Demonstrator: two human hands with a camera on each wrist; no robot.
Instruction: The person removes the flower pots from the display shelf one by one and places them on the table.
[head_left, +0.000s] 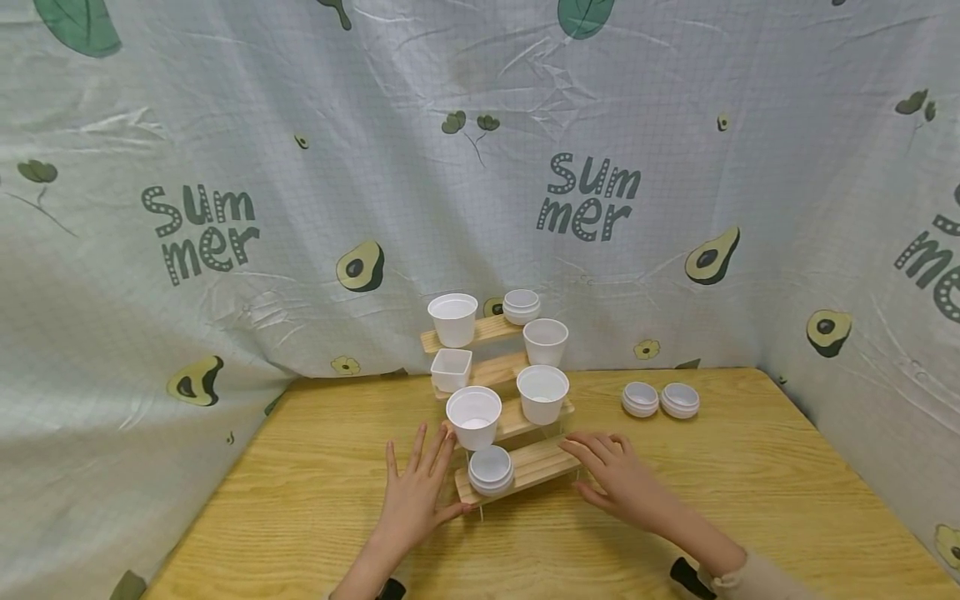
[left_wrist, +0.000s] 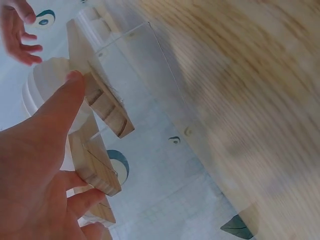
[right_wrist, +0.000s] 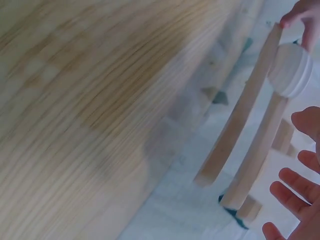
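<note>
A stepped wooden stand (head_left: 536, 467) with clear legs bears several white cups on its tiers. My left hand (head_left: 412, 492) is at the stand's left side, fingers spread; in the left wrist view its thumb (left_wrist: 70, 92) touches the end of the lowest plank (left_wrist: 102, 102) and its fingertips touch the plank above. At the right end of the lowest tier is my right hand (head_left: 615, 479), fingers slightly bent and holding nothing; whether it touches the plank I cannot tell. A low round white cup (head_left: 491, 469) sits on the left of the bottom tier, near my left thumb.
Two low round white cups, a left one (head_left: 640, 400) and a right one (head_left: 680, 401), stand side by side on the wooden table (head_left: 300, 500), right of the stand. A patterned cloth (head_left: 420, 208) hangs behind and beside the table.
</note>
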